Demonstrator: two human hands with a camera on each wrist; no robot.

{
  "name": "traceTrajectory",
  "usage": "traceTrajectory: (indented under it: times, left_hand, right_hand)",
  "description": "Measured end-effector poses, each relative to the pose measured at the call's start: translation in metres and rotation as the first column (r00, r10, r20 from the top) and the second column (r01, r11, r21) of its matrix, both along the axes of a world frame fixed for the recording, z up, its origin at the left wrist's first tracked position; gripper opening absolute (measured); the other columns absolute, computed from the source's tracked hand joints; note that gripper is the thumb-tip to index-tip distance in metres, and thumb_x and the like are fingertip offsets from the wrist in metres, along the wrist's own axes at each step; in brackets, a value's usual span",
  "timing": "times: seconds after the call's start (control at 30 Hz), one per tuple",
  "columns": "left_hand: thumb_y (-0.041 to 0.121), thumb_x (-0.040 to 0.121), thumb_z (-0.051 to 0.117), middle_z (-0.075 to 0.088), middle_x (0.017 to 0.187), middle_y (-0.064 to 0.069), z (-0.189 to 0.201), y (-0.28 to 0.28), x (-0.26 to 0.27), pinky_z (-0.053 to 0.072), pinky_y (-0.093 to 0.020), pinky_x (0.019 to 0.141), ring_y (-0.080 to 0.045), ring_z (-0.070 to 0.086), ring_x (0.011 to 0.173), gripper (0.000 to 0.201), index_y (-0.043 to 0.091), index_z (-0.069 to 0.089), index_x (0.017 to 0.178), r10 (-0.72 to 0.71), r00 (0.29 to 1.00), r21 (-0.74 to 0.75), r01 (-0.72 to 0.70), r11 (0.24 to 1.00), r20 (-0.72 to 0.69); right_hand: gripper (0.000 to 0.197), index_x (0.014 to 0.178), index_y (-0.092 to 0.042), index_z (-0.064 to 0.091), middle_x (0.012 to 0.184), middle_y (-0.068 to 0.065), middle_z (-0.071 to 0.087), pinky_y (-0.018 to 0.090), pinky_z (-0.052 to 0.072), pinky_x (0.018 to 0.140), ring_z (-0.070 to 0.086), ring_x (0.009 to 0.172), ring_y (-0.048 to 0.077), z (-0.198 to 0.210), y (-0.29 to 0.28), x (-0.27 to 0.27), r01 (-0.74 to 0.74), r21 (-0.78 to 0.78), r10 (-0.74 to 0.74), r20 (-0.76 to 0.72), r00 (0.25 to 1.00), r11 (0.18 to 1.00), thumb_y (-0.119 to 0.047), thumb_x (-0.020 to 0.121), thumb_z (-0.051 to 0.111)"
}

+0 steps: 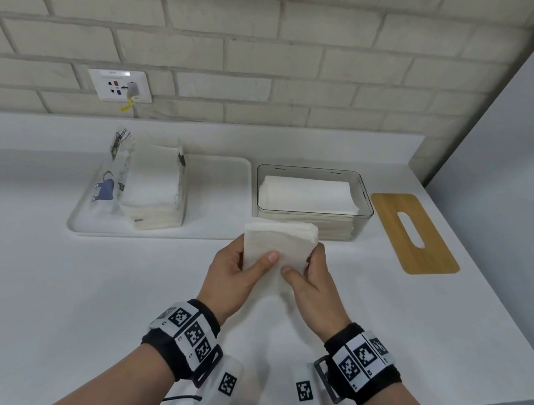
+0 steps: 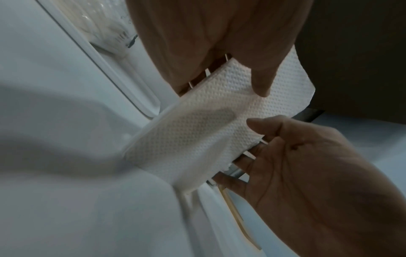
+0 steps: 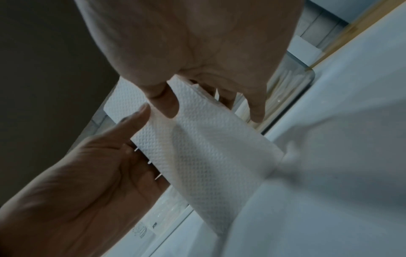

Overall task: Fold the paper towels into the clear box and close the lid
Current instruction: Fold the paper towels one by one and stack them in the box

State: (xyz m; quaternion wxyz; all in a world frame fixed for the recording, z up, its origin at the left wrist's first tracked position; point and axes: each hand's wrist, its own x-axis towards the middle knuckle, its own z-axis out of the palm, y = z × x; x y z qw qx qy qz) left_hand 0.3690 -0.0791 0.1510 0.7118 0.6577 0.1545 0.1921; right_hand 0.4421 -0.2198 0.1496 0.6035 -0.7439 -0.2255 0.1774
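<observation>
A white embossed paper towel is held up over the counter, just in front of the clear box. My left hand pinches its left edge, thumb on top and fingers behind. My right hand pinches the right edge the same way. The left wrist view shows the paper towel between my left hand and right hand; the rest of the sheet trails toward me. The box holds a flat stack of towels and is uncovered. Its bamboo lid, with a slot, lies flat to the right.
A white tray sits left of the box and carries an opened pack of paper towels. A brick wall with a socket runs along the back. The counter ends at a side wall on the right.
</observation>
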Motion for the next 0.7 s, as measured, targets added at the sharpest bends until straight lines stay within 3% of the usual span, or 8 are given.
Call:
traceTrajectory:
  times: [0.1,0.27,0.33,0.4,0.47,0.53,0.63,0.7]
  left_hand:
    - [0.012,0.099,0.066,0.079,0.106,0.005,0.0,-0.001,-0.001,0.055,-0.018,0.081,-0.009,0.075,0.098,0.017,0.017,0.072,0.113,-0.001,1.0,0.001,0.001,1.0,0.003]
    - [0.019,0.103,0.059,0.078,0.113,0.006,0.003,-0.006,0.001,0.056,-0.022,0.088,-0.01,0.073,0.106,0.021,0.022,0.07,0.121,-0.065,0.998,0.028,0.066,0.997,-0.022]
    - [0.02,0.104,0.058,0.078,0.111,0.008,0.003,-0.006,0.002,0.056,-0.022,0.086,-0.009,0.073,0.104,0.019,0.023,0.07,0.119,-0.05,0.998,0.041,0.051,0.998,-0.024]
    - [0.021,0.105,0.058,0.079,0.109,0.004,0.004,-0.004,0.003,0.058,-0.03,0.088,-0.014,0.074,0.102,0.017,0.022,0.071,0.116,-0.004,1.0,0.004,0.004,1.0,-0.024]
    - [0.022,0.105,0.058,0.078,0.11,-0.001,0.006,-0.004,0.004,0.059,-0.039,0.093,-0.02,0.074,0.104,0.017,0.021,0.071,0.115,0.004,1.0,-0.013,-0.005,1.0,-0.029]
    - [0.024,0.105,0.058,0.078,0.109,-0.002,0.009,-0.005,0.006,0.058,-0.041,0.095,-0.02,0.074,0.104,0.017,0.019,0.071,0.114,-0.018,0.999,0.006,0.018,1.0,-0.034]
    - [0.045,0.104,0.055,0.076,0.106,-0.008,0.017,-0.001,0.013,0.054,-0.043,0.095,-0.026,0.071,0.102,0.034,0.015,0.071,0.109,-0.027,1.0,-0.058,0.027,0.998,-0.011]
    - [0.053,0.099,0.056,0.074,0.101,0.001,0.019,0.011,0.024,0.053,-0.04,0.095,-0.019,0.069,0.099,0.036,0.021,0.071,0.106,0.053,0.998,0.043,-0.052,0.998,-0.038]
  right_hand:
    - [0.031,0.108,-0.042,0.046,0.107,-0.022,0.065,0.043,0.053,0.097,0.064,0.104,0.006,-0.003,-0.001,-0.002,0.004,-0.018,-0.004,0.0,1.0,1.0,-0.021,0.089,0.057]
    - [0.045,0.118,-0.047,0.043,0.111,-0.023,0.065,0.021,0.051,0.091,0.062,0.105,-0.004,-0.002,-0.002,-0.006,-0.025,-0.027,0.024,-0.027,0.999,0.999,-0.008,0.098,0.055]
    - [0.036,0.116,-0.042,0.045,0.11,-0.018,0.066,0.025,0.052,0.09,0.064,0.103,0.0,-0.005,-0.003,-0.005,0.018,-0.002,-0.018,-0.038,0.999,1.0,-0.015,0.096,0.057]
    - [0.03,0.118,-0.033,0.047,0.111,-0.018,0.066,0.028,0.052,0.09,0.064,0.105,0.004,-0.008,-0.003,-0.003,0.086,0.044,-0.083,-0.055,0.995,0.995,-0.022,0.092,0.057]
    - [0.025,0.117,-0.03,0.049,0.109,-0.022,0.066,0.026,0.052,0.089,0.064,0.105,0.006,-0.01,-0.003,-0.002,0.104,0.066,-0.101,-0.05,0.994,0.992,-0.017,0.097,0.057]
    - [0.02,0.112,-0.028,0.052,0.102,-0.02,0.069,0.023,0.053,0.083,0.067,0.098,0.008,-0.005,-0.003,-0.003,0.078,0.03,-0.077,-0.022,0.997,0.997,-0.011,0.101,0.056]
    - [0.023,0.115,-0.032,0.056,0.105,-0.016,0.071,0.026,0.055,0.087,0.068,0.1,0.005,0.011,-0.01,0.011,0.074,-0.026,-0.074,0.025,0.997,0.997,-0.013,0.101,0.056]
    - [0.023,0.112,-0.035,0.056,0.11,-0.014,0.07,0.027,0.054,0.088,0.067,0.103,0.004,0.031,-0.018,0.035,0.122,-0.051,-0.117,0.081,0.99,0.991,-0.015,0.101,0.057]
